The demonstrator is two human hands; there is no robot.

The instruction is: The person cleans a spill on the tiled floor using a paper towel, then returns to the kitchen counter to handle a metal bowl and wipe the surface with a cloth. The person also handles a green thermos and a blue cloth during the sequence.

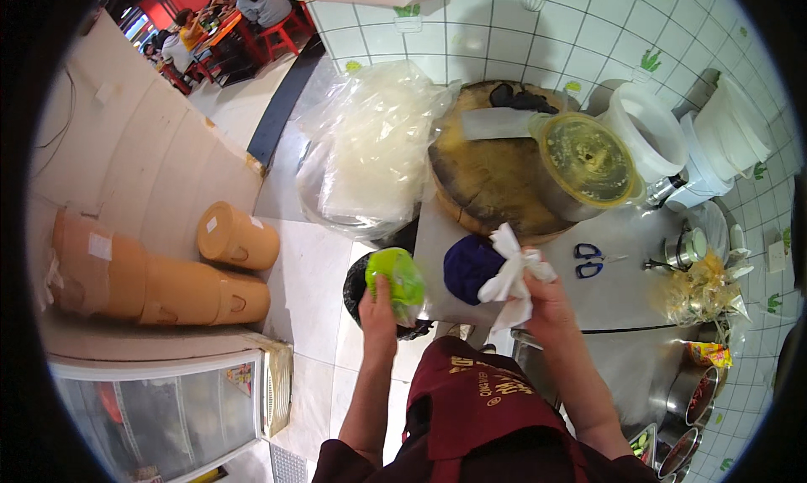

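My left hand (pixel 379 313) grips a bright green plastic packet (pixel 396 278) above a bin lined with a black bag (pixel 357 287). In my right hand (pixel 550 297) are crumpled white tissues (pixel 517 275). Beside them a dark blue cloth (pixel 471 270) lies on the steel counter (pixel 621 300), near its left edge. Blue-handled scissors (pixel 591 260) rest to the right of my right hand. Behind the cloth stands a round wooden chopping block (pixel 492 180), bearing a cleaver (pixel 495 124) and part of a lidded pot (pixel 587 160).
A large clear plastic bag of pale sheets (pixel 378 149) sits left of the block. White buckets (pixel 649 130) line the tiled wall. Steel pots of red food (pixel 701 395) stand at the right. Orange-brown containers (pixel 236 237) and a glass-topped freezer (pixel 164 407) are at left. People sit farther off.
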